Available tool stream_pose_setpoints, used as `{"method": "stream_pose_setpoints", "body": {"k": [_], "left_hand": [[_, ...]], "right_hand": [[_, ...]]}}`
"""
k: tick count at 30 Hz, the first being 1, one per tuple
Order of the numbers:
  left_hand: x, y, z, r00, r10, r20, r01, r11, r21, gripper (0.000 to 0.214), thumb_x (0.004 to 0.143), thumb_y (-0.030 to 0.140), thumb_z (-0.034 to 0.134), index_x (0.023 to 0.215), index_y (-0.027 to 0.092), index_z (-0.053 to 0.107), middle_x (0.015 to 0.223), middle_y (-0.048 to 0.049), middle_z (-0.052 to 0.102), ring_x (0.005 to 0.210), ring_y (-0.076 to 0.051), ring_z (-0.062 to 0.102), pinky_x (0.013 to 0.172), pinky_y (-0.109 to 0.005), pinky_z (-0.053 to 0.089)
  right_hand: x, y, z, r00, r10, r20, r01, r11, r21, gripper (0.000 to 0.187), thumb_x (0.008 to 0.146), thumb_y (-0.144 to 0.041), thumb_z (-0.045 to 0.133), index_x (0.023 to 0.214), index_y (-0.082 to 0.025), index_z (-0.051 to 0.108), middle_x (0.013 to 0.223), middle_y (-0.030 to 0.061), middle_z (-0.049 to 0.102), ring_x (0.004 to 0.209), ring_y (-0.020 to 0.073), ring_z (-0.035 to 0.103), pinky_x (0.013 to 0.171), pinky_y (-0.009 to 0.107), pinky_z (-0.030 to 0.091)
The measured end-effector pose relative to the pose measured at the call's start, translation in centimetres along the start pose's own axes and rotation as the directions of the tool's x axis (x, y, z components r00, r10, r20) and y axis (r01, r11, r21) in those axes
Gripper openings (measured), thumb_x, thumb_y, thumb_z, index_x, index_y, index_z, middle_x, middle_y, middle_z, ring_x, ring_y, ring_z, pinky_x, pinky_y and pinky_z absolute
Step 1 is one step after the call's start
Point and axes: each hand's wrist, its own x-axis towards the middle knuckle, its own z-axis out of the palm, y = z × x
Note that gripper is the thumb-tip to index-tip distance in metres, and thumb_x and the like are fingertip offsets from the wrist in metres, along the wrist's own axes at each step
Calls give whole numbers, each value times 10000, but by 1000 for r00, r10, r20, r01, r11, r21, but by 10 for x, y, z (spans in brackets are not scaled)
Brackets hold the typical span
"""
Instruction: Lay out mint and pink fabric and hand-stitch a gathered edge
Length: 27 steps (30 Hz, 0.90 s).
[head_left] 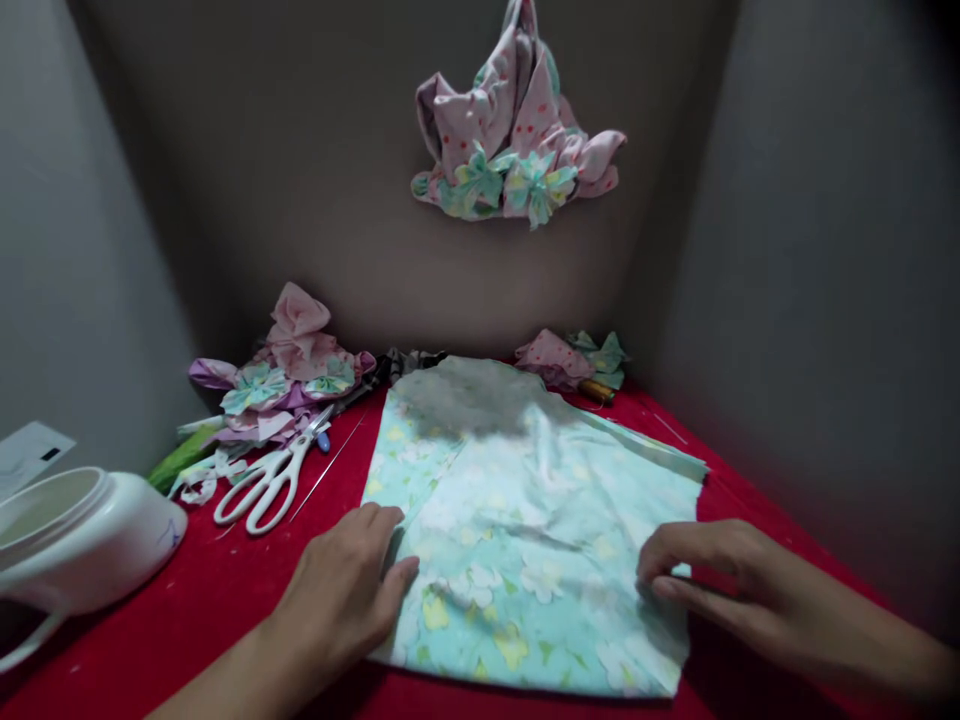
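White plastic tub (75,540) far left on red table cover (187,600); white-handled scissors (266,485) just beside pink fabric pile (292,370), upper left. Your L hand (341,600): fingers pressed together, on L edge of pale-blue floral cloth (540,560), which lies flat, center-bottom. Pink garment (517,120) hangs top center. Your R hand (720,580): fingers slightly spread, tips on cloth's R side, no pinch seen.
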Motion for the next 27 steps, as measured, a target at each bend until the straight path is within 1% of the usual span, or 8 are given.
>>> {"method": "stream_pose_setpoints", "body": {"k": [2,3,7,11,14,19,23,27], "left_hand": [[2,-5,6,1000,-24,-6,24,997,67,198,804,278,402,884,147,527,860,-98,551,800,-241,525,659,-324,385],[4,-8,8,999,-32,-15,33,996,85,176,808,268,392,836,151,521,837,-91,544,776,-228,519,646,-310,371],[9,-19,12,997,-51,-54,53,998,43,170,810,228,371,723,167,504,777,-60,533,700,-181,500,614,-276,332],[10,-26,15,990,-128,-60,118,982,-147,140,786,233,407,715,183,517,706,-16,541,643,-153,492,583,-255,316],[9,-30,17,984,-164,-74,140,955,-261,143,781,253,427,701,185,523,672,4,535,616,-137,489,575,-247,318],[8,-30,21,976,-176,-130,137,955,-262,139,779,253,439,699,186,531,678,11,539,627,-131,489,588,-248,315],[6,-30,23,972,-193,-132,150,949,-278,151,786,261,435,709,194,546,682,14,556,640,-132,502,595,-248,315],[8,-33,20,967,-221,-126,181,945,-273,154,784,266,436,706,197,550,663,16,568,629,-133,510,578,-243,309]], "right_hand": [[0,-1,16,984,-36,173,49,996,-73,190,816,-352,501,785,-239,651,783,30,631,717,157,573,633,228,462],[1,-2,23,975,-55,217,75,994,-86,204,839,-335,466,807,-227,636,798,32,625,727,151,567,641,223,452],[11,-20,39,971,-128,200,146,986,-76,186,843,-252,442,812,-188,613,784,33,609,688,128,540,614,213,413],[34,-42,46,983,-159,89,166,984,-71,148,798,-205,479,811,-185,624,762,17,615,655,117,533,579,208,392],[64,-53,55,998,-53,21,53,999,12,128,765,-178,506,771,-161,633,716,13,617,613,112,544,570,207,402],[136,-45,87,984,163,67,-170,980,107,175,806,-212,489,721,-104,599,511,-12,537,411,91,492,410,197,377],[184,-34,108,964,246,104,-259,957,134,238,868,-315,490,822,-95,569,652,-13,559,505,67,517,472,194,447],[200,-33,114,959,272,76,-282,944,173,241,876,-324,479,930,-102,555,787,14,573,606,89,547,534,220,477]]}}
